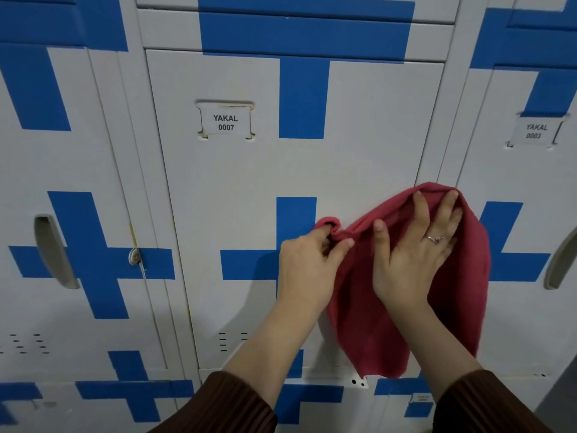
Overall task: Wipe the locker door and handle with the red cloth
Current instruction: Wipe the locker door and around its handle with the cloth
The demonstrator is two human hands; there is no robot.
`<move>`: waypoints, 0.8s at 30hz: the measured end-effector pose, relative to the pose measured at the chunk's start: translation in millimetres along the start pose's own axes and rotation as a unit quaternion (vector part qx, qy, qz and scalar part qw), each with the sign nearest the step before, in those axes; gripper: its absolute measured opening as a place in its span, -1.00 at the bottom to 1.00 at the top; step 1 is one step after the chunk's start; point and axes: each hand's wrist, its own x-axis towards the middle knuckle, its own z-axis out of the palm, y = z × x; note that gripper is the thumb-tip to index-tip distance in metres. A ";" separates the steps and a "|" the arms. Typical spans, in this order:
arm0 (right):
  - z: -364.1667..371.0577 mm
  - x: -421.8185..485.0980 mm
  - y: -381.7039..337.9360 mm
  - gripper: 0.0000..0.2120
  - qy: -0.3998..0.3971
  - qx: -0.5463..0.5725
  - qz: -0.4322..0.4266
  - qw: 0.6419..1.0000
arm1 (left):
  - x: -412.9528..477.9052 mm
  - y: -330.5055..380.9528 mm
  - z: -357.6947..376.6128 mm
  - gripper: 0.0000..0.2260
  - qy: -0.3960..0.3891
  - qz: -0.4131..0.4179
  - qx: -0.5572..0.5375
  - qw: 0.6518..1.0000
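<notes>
White lockers with blue cross markings fill the wall, all doors closed, so contents cannot be seen. The locker door (237,189) at centre carries a label holder (225,121) at 11 o'clock; the card in it reads YAKAL 0007. Vent slots (231,340) sit near its lower edge at 7 o'clock.

The red cloth (359,307) lies against the door's right edge at 4 o'clock and hangs down to the bottom of the door. This door's own handle cannot be seen.

The left hand (307,267) pinches a bunched corner of the cloth between thumb and forefinger. The right hand (412,254) lies flat on the cloth, fingers (421,207) straight and spread, their tips at the cloth's folded top edge. A ring (434,238) is on one finger. Both forearms come from brown ribbed sleeves (237,404).

The neighbouring locker at 9 o'clock has a recessed handle (53,251) and a hasp (135,256). The locker at 2 o'clock holds a second card (535,132), marked YAKAL; its number is blurred.
</notes>
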 end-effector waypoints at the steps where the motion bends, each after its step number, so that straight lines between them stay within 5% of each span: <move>1: -0.3 4.1 -3.2 -0.32 0.007 0.006 0.006 1.000 | 3.4 -0.4 0.5 -0.75 -0.002 0.007 0.006 1.000; 5: -0.7 14.1 -10.5 -0.14 0.010 -0.017 0.017 1.000 | 9.9 -10.1 6.0 -0.76 0.018 0.029 0.034 0.999; 24: 5.8 14.6 4.6 -0.17 -0.033 -0.122 -0.080 0.989 | 3.2 -6.4 7.2 -0.81 0.029 -0.028 0.012 0.999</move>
